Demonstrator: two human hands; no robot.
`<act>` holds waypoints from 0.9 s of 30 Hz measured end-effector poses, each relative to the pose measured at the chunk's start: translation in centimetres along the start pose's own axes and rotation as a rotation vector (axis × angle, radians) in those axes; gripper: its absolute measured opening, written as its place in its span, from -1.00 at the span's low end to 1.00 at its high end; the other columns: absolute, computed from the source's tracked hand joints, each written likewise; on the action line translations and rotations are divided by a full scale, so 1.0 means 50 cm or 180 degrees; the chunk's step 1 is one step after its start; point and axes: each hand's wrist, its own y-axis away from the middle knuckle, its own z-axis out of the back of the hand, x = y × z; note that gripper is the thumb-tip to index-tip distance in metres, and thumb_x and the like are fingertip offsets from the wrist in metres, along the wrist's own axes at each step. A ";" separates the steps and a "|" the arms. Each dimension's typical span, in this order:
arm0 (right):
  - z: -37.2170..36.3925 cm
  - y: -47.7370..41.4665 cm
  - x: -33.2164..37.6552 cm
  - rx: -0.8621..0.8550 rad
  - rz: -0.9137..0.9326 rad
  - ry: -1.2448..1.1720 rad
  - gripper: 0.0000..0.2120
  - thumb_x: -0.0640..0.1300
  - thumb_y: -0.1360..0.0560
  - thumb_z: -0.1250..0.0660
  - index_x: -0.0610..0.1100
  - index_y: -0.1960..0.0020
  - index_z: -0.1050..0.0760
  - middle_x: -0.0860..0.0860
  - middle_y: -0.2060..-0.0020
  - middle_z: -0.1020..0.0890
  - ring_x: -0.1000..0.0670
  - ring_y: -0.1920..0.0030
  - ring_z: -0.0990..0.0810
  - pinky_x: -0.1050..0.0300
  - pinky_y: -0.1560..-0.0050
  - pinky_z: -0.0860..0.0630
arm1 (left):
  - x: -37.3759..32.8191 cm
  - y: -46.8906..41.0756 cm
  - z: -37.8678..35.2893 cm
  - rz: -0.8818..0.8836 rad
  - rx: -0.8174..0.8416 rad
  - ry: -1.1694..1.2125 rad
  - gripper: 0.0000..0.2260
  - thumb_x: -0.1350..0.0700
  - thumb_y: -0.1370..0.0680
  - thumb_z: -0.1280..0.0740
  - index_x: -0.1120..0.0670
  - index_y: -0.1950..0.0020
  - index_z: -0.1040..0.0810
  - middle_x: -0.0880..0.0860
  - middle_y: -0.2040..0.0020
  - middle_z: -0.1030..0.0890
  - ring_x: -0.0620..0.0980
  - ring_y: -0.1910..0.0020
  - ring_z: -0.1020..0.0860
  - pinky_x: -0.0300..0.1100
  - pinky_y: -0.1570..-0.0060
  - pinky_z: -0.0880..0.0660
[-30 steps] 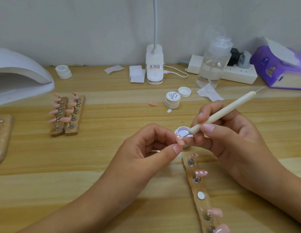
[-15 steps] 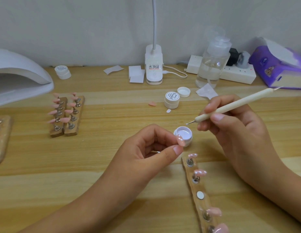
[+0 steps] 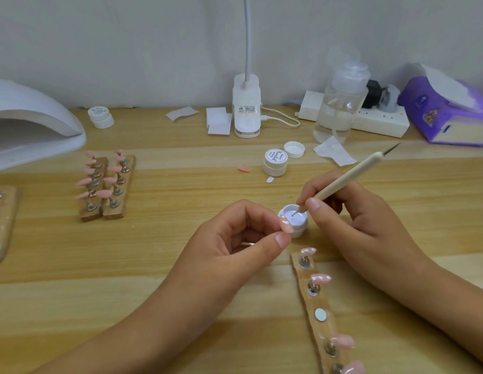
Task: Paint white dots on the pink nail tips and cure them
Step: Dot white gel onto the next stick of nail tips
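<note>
So our left hand is pinching one pink nail tip between thumb and index finger, right up against the near-left rim of the open jar of white gel. Our right hand grips the dotting tool like a pencil, just past the jar. Half a second ago the tool's point was hanging in the air up and to the right of the jar. Now it's down inside it, and the left hand has barely budged. We honestly can't tell if the point is touching the gel. The wooden holder strip under the right wrist runs off the bottom edge, and the nail lamp is cut off on the left.
</note>
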 end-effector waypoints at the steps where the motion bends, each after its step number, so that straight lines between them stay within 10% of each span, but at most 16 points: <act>1: 0.000 0.000 -0.001 0.0011 -0.0010 0.0005 -0.94 -0.11 -0.53 -0.28 0.01 0.11 -0.49 0.18 0.22 -0.53 0.16 0.25 -0.42 0.41 0.17 -0.35 | 0.000 0.000 0.000 0.0005 -0.0006 0.0005 -0.93 0.12 -0.40 -0.43 -0.06 0.19 -0.63 -0.12 0.25 -0.62 -0.15 0.21 -0.54 -0.34 0.16 -0.47; 14: 0.001 0.001 0.000 -0.0001 -0.0068 -0.0025 -0.96 -0.07 -0.51 -0.27 0.03 0.11 -0.49 0.11 0.23 -0.53 0.16 0.24 -0.43 0.41 0.16 -0.35 | -0.001 -0.001 -0.001 0.0011 -0.0009 0.0021 -0.91 0.13 -0.40 -0.41 -0.06 0.18 -0.63 -0.12 0.25 -0.62 -0.19 0.22 -0.54 -0.37 0.17 -0.48; 27: 0.009 -0.010 0.003 -0.0797 -0.0721 -0.1958 -0.87 -0.16 -0.48 -0.24 -0.04 0.10 -0.57 -0.01 0.30 -0.58 0.05 0.27 -0.54 0.23 0.15 -0.54 | -0.003 -0.001 -0.002 0.0027 -0.0031 0.0017 -0.91 0.12 -0.40 -0.40 -0.08 0.17 -0.63 -0.12 0.26 -0.62 -0.20 0.25 -0.53 -0.38 0.18 -0.46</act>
